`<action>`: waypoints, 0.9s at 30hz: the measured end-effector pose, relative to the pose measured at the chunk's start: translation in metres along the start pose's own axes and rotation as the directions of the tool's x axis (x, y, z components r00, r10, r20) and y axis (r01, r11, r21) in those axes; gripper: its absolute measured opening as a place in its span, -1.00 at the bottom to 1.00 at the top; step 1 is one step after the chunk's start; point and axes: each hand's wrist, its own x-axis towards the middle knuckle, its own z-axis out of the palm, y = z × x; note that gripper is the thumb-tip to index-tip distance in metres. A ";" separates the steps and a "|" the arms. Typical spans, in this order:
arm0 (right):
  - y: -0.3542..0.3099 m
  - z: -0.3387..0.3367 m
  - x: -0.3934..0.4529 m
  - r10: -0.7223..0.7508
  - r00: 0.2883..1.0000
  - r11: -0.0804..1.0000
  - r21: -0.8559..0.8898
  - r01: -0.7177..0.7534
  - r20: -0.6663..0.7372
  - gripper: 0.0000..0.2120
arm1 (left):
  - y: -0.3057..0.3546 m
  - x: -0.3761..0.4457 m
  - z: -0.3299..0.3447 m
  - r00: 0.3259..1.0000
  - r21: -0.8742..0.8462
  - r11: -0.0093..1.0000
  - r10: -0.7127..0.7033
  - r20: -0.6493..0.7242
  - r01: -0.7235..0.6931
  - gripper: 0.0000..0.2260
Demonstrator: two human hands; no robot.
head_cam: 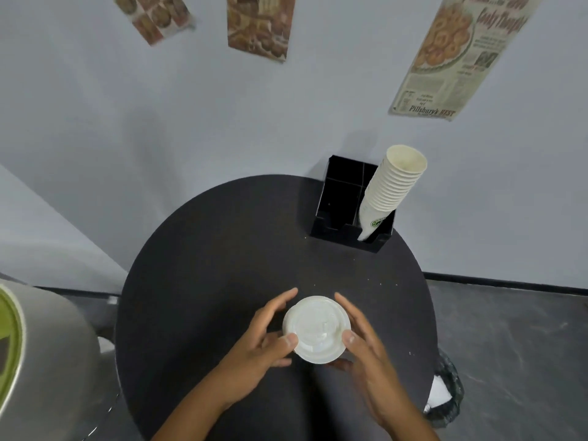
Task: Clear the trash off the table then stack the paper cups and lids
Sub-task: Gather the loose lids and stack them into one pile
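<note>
Both hands (264, 338) (366, 342) have a curled grip round the lid stack (316, 329) on the bench (206, 249). Uneven squeeze could skew it, spilling lids

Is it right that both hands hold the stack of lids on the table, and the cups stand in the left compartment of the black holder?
Not quite. The head view shows the cups in the right compartment of the holder, not the left. Both hands, left and right, do hold the lids on the table.
</note>
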 end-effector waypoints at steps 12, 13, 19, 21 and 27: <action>-0.069 -0.009 0.005 -0.119 0.991 0.986 0.106 0.125 -0.060 -0.35 | 0.072 0.029 0.011 0.996 0.014 0.997 0.071 -0.055 -0.070 -0.35; -0.072 -0.013 0.009 -0.122 0.990 0.984 0.121 0.129 -0.065 -0.37 | 0.077 0.034 0.014 0.996 0.013 0.998 0.070 -0.058 -0.069 -0.36; -0.092 -0.031 0.047 -0.104 0.993 0.983 0.145 0.112 -0.062 -0.52 | 0.108 0.079 0.024 0.993 0.021 0.999 0.040 -0.114 -0.037 -0.47; -0.096 -0.037 0.065 -0.098 0.992 0.982 0.154 0.109 -0.073 -0.62 | 0.114 0.098 0.025 0.992 0.028 0.999 0.019 -0.124 -0.015 -0.48; -0.102 -0.044 0.118 -0.068 0.984 0.966 0.235 0.106 -0.164 -0.75 | 0.122 0.157 0.012 0.992 0.063 0.997 -0.031 -0.123 0.039 -0.41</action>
